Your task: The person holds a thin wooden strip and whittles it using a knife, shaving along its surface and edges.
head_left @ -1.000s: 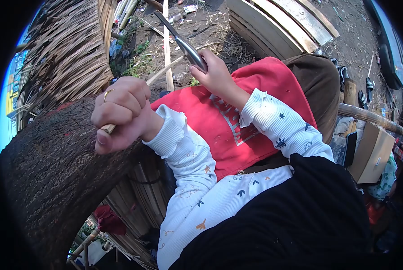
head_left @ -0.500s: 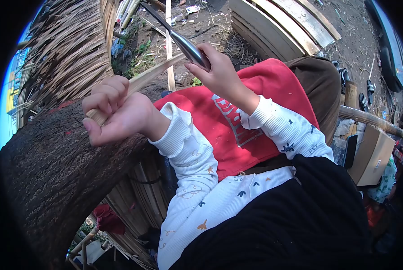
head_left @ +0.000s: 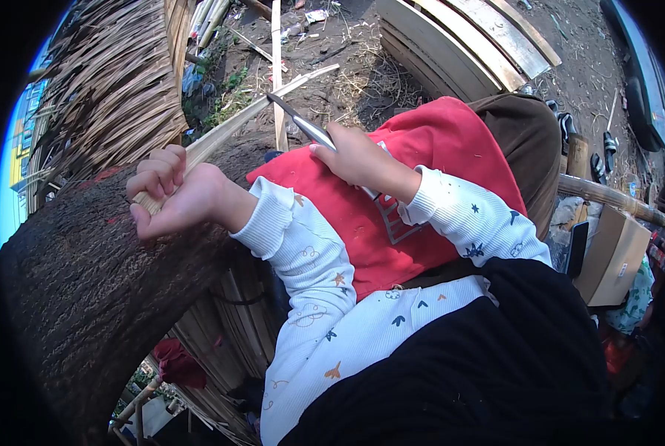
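A long pale wooden strip (head_left: 232,125) slants up to the right from my left hand (head_left: 176,193), whose fingers are curled round its lower end above a dark trunk (head_left: 102,275). In my right hand (head_left: 362,157) is a knife (head_left: 306,128) with a metal handle and a dark narrow blade. The blade points up and left, and its tip is close beside the strip's middle; whether they touch is unclear. Under my right hand lies a red cloth (head_left: 451,163), spread over my lap.
Dry thatch (head_left: 117,89) stands at the upper left. Stacked boards (head_left: 459,44) lie at the top right. On the right are a bamboo pole (head_left: 615,195), a cardboard box (head_left: 611,256), a phone (head_left: 578,249) and sandals (head_left: 609,149). A thin slat (head_left: 276,67) lies on the ground.
My right hand has moved lower with the knife, whose tip has swung down from the top. My left hand has moved slightly left and turned, and more of the strip shows.
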Demonstrator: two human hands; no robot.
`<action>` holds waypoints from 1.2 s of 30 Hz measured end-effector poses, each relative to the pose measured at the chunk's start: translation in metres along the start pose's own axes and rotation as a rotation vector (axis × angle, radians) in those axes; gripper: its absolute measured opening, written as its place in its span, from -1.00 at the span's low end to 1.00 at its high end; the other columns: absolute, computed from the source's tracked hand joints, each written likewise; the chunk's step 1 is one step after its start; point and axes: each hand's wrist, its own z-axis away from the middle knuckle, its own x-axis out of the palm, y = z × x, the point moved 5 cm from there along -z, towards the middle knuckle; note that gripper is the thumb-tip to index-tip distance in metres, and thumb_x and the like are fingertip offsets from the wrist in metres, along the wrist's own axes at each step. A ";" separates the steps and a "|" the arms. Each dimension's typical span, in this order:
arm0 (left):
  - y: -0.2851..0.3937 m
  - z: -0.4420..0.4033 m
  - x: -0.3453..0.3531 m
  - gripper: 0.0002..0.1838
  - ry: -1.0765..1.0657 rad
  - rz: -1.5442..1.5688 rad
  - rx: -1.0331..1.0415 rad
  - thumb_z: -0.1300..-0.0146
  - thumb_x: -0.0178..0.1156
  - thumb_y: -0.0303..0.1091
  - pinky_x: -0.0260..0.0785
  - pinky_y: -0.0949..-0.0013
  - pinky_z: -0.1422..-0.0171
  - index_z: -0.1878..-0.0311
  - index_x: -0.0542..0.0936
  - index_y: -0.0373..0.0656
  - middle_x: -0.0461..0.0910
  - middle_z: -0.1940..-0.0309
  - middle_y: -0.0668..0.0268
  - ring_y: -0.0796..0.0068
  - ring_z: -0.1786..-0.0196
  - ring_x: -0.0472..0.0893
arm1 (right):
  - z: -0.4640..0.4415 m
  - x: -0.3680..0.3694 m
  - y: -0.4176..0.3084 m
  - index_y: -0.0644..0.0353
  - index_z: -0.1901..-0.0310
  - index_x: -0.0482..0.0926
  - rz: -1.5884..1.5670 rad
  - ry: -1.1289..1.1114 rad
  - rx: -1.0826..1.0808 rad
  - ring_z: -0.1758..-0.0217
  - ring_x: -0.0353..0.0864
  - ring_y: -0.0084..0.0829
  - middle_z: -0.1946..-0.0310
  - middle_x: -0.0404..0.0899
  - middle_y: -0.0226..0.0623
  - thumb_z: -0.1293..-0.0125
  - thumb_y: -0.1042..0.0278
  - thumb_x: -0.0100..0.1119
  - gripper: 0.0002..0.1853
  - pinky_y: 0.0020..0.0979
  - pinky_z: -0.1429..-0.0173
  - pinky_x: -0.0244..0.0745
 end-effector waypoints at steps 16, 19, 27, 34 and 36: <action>0.017 -0.009 -0.011 -0.63 0.035 0.026 -0.049 -0.06 -0.21 -0.05 -0.30 0.50 0.61 0.71 0.04 -0.02 -0.06 0.79 0.47 0.64 0.72 -0.11 | 0.013 -0.003 -0.014 0.39 0.22 0.37 0.128 0.018 -0.074 0.34 0.55 0.06 0.43 0.52 0.12 -0.22 0.16 0.08 -0.63 -0.11 0.24 0.42; 0.021 -0.011 -0.013 -0.63 0.047 0.027 -0.044 -0.06 -0.20 -0.04 -0.30 0.50 0.61 0.71 0.05 -0.02 -0.07 0.79 0.47 0.64 0.72 -0.11 | 0.016 -0.006 -0.018 0.39 0.22 0.37 0.136 0.007 -0.075 0.34 0.55 0.07 0.44 0.52 0.12 -0.22 0.17 0.07 -0.64 -0.11 0.24 0.42; 0.026 -0.019 -0.029 -0.64 0.084 0.045 -0.072 -0.05 -0.21 -0.04 -0.28 0.50 0.61 0.72 0.06 -0.01 -0.05 0.79 0.48 0.64 0.72 -0.09 | 0.022 -0.009 -0.019 0.39 0.25 0.38 0.158 0.059 -0.177 0.38 0.53 0.09 0.50 0.51 0.11 -0.20 0.24 0.07 -0.69 -0.08 0.27 0.41; 0.016 -0.013 -0.020 -0.65 0.110 0.044 -0.123 -0.04 -0.19 -0.06 -0.28 0.50 0.62 0.71 0.06 0.00 -0.05 0.80 0.48 0.64 0.73 -0.09 | 0.014 -0.013 -0.013 0.43 0.30 0.39 0.166 0.064 -0.154 0.40 0.53 0.08 0.53 0.50 0.15 -0.19 0.25 0.09 -0.68 -0.09 0.29 0.41; 0.018 -0.010 -0.015 -0.65 0.091 0.035 -0.115 -0.05 -0.19 -0.06 -0.28 0.50 0.62 0.71 0.06 -0.01 -0.05 0.79 0.48 0.64 0.73 -0.09 | 0.014 -0.014 -0.014 0.43 0.30 0.39 0.167 0.060 -0.147 0.41 0.53 0.08 0.53 0.50 0.15 -0.19 0.25 0.09 -0.68 -0.10 0.28 0.41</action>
